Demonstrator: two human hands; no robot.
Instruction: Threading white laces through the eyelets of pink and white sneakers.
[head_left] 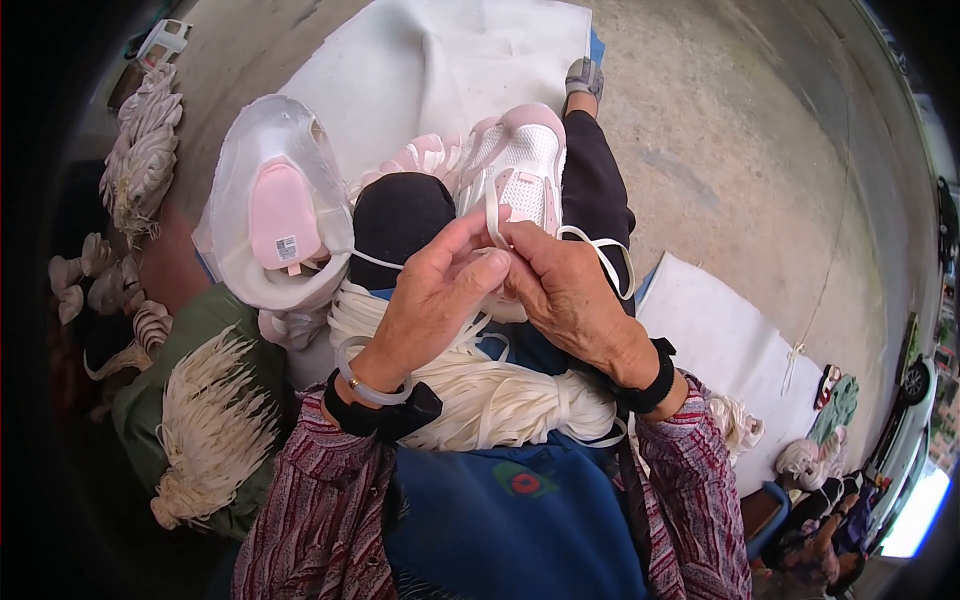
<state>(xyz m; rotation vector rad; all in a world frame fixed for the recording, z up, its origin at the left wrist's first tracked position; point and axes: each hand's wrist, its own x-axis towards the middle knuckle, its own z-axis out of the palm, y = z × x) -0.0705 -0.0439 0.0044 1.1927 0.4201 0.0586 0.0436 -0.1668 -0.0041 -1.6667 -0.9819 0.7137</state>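
Note:
My left hand (437, 292) and my right hand (583, 293) meet at the middle, fingertips pinched together on a white shoelace (492, 206). The lace stands up in a narrow loop above the fingers. A wider loop bows out to the right of my right hand, and a strand runs left behind my left hand. Just beyond the fingertips lies a white and pink sneaker (520, 150), its near end hidden by my hands. Below my wrists, a thick bundle of white laces (500, 408) rests across my lap on a blue apron (500, 520).
At left sits a translucent white shoe piece with a pink insole (283, 215). Below it, another bundle of cut laces (215, 430) lies on green cloth. White sheets (720, 350) cover parts of the concrete floor. Shoe parts are piled at far left; another person (815, 545) sits at lower right.

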